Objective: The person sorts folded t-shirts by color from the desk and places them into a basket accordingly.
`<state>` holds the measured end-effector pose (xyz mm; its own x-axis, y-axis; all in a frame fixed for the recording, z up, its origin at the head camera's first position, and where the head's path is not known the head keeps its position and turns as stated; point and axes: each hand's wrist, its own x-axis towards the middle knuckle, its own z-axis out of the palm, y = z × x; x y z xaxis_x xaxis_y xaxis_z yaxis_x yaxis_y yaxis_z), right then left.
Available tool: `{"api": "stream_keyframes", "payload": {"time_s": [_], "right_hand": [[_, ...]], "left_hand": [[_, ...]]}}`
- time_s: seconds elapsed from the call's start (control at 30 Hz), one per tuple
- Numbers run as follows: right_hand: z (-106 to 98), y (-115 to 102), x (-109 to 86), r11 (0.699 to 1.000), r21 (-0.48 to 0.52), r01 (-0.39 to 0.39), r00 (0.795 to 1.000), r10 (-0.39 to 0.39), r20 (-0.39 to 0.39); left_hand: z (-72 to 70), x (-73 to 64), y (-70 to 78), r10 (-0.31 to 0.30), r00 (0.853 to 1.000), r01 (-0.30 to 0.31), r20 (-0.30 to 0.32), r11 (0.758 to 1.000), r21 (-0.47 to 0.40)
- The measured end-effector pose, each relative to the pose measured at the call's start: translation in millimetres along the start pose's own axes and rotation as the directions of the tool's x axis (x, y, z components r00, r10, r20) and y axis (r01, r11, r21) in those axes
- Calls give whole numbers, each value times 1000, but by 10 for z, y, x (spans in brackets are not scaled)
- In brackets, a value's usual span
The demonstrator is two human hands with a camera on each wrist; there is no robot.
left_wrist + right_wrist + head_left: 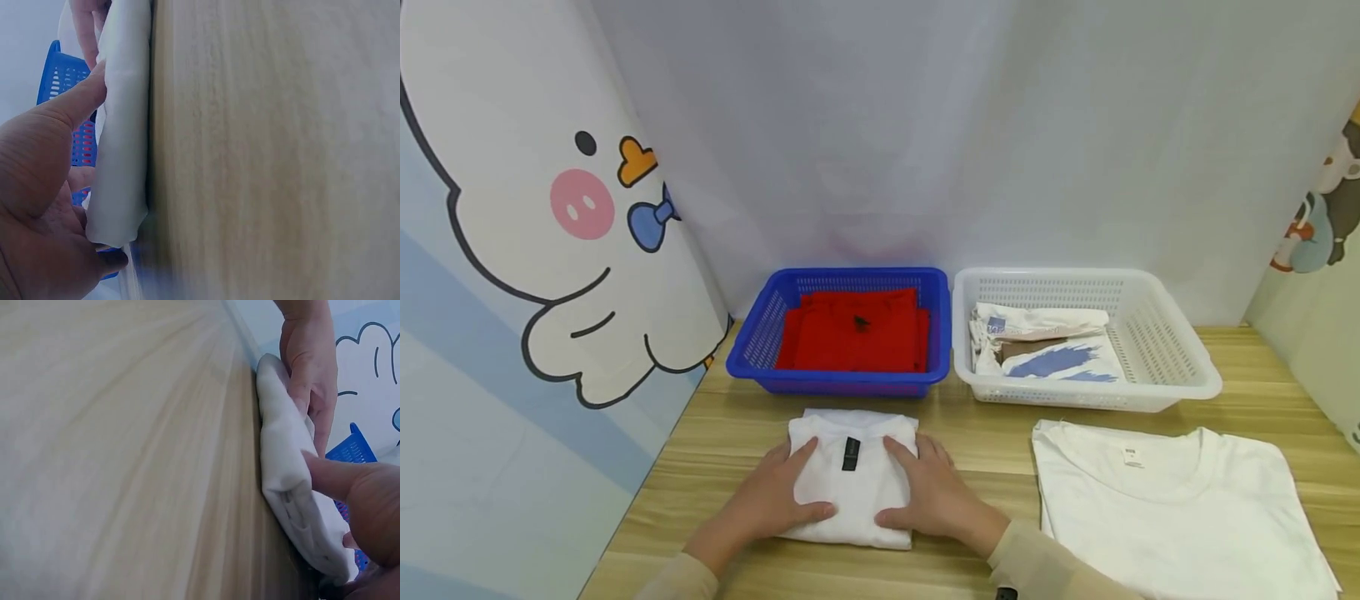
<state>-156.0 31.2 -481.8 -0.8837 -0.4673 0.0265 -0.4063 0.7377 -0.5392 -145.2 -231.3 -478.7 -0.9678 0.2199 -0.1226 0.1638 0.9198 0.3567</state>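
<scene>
A folded white T-shirt (850, 500) with a black neck label lies on the table in front of the blue basket. My left hand (775, 492) holds its left side, with the thumb on top and fingers around the edge. On the opposite side my right hand (936, 492) grips it the same way, thumb (334, 475) laid over the cloth. From the left wrist view, the folded shirt (122, 137) shows as a thick, rounded edge close over the wood. Some fingertips are hidden behind and below the shirt.
A blue basket (842, 388) holds folded red clothes (857, 333). Beside it, a white basket (1172, 333) contains white printed shirts (1052, 350). Another white T-shirt (1172, 517) is spread at the right of the wooden table (985, 450). A grey-white curtain (925, 142) hangs behind.
</scene>
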Motion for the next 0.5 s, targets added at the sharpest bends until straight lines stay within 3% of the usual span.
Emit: {"api": "stream_keyframes", "payload": {"time_s": [0.1,0.23,0.37,0.5], "right_hand": [[13,-22,31,994,112,-12,999,16,-42],[15,-37,82,961,276,-30,990,65,-122],[-2,-35,110,905,416,-85,968,174,-182],[-22,-26,109,827,545,-134,957,251,-145]], "left_hand": [[-3,17,3,13,1000,-13,-14,999,-33],[-3,47,-9,22,999,-27,-41,992,-125],[-15,62,-26,11,996,-32,-88,970,-241],[-38,55,-33,-49,995,16,-86,938,-347]]}}
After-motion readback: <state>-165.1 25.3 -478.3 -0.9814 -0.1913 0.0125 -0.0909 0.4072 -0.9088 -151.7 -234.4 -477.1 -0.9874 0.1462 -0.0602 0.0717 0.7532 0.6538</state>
